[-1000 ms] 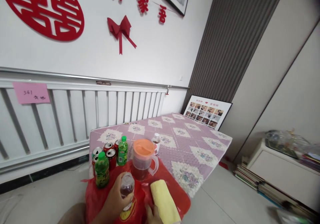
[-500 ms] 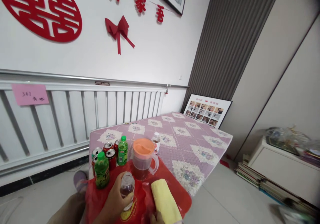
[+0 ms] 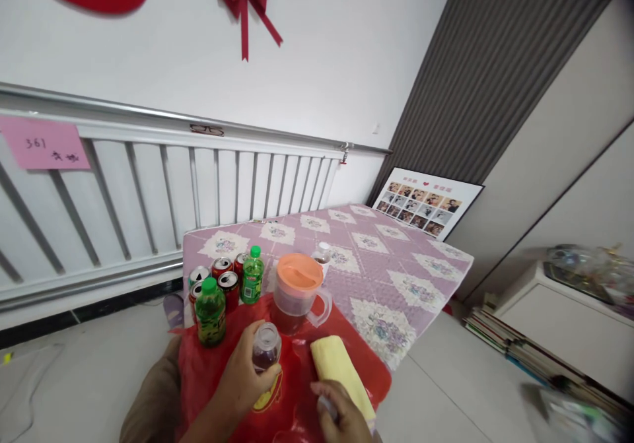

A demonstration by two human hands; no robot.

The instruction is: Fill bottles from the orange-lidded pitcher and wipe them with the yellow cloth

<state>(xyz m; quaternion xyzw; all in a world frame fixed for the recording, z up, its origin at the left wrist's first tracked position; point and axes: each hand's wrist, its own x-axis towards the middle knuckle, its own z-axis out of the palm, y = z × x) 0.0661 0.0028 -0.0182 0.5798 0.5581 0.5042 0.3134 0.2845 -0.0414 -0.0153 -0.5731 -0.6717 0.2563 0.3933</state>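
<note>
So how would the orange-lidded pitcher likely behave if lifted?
The pitcher would probably feel bottom-heavy, since dark liquid sits low in it. That liquid would likely slosh if tilted. With the handle on one side, the body may tip when lifted.

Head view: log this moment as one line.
left hand: around uncapped bottle | right hand: holding small pale item, by yellow cloth | pitcher: orange lid on, beyond bottle
</note>
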